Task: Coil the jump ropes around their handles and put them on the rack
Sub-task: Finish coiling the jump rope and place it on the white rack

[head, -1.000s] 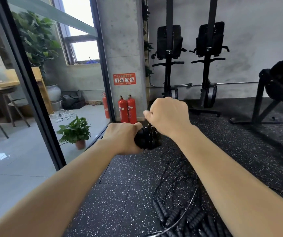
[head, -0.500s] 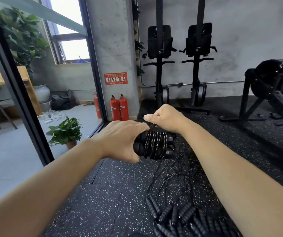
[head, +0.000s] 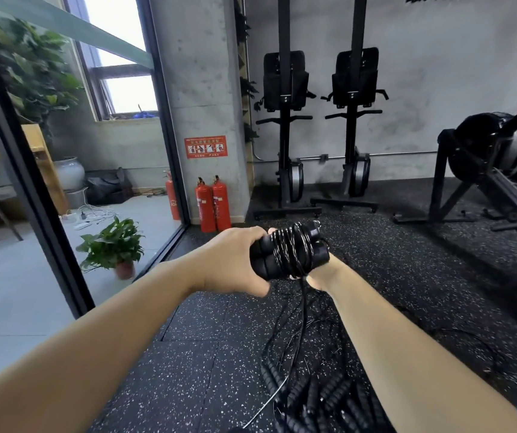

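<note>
My left hand (head: pixel 235 260) grips a pair of black jump rope handles (head: pixel 263 260) held side by side at chest height. Black cord (head: pixel 294 251) is wound in several turns around their middle. My right hand (head: pixel 322 276) is below and behind the bundle, mostly hidden by it, and holds the free length of cord that hangs from the coil to the floor. More jump ropes (head: pixel 322 395) with ribbed black handles lie in a tangle on the floor below my arms. No rack is in view.
Speckled black rubber flooring (head: pixel 207 364) lies underfoot. Two upright black machines (head: pixel 285 120) stand at the concrete wall, another black machine (head: pixel 485 170) at right. Red fire extinguishers (head: pixel 213 204) stand by the pillar. A glass partition (head: pixel 32 182) and a potted plant (head: pixel 113 248) are at left.
My right hand has swung from above the handles to underneath them, carrying the cord around the bundle. The bundle has tilted and shows more wound cord. My view has shifted slightly.
</note>
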`<state>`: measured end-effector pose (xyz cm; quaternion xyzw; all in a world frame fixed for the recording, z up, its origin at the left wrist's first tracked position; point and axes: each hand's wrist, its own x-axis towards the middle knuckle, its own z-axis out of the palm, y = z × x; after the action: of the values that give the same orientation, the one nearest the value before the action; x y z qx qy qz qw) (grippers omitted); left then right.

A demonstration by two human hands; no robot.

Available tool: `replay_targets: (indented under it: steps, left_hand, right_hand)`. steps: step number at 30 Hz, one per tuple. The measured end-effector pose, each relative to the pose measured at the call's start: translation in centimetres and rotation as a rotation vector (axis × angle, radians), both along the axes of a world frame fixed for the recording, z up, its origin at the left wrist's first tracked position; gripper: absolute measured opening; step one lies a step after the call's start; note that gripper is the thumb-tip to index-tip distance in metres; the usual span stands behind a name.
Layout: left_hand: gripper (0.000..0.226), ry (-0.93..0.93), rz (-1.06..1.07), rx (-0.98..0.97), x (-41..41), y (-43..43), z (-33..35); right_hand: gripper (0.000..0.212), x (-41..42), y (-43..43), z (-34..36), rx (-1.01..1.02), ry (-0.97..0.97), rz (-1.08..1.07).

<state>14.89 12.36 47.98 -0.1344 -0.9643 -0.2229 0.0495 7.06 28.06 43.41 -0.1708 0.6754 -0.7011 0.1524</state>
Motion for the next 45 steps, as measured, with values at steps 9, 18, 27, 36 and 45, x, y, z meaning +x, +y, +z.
replay_targets:
  steps: [9,18,27,36,45]
  left_hand:
    - [0.047,0.087,0.304,0.338,-2.9,-1.1,-1.3]
    - [0.063,0.080,0.527,0.252,-3.7,-3.6,-2.0]
    - [0.036,0.126,0.556,-0.118,-3.2,-3.4,-2.5]
    - [0.046,0.192,0.135,-0.634,-0.2,-0.2,-0.8]
    - [0.042,0.290,-0.116,-0.583,0.6,-0.3,-0.4]
  right_hand:
    - [0.043,1.2,-1.5,-3.2,0.117,-0.030,-0.086]
    - [0.044,4.0,-0.2,-1.5,0.611,0.430,-0.222]
    - [0.048,7.3,-0.6,2.7,0.827,0.881,-0.367]
    - [0.061,3.2,-0.7,7.4,0.998,1.262,-0.321]
    - [0.069,0.0,0.1,6.3,0.923,0.985,-0.052]
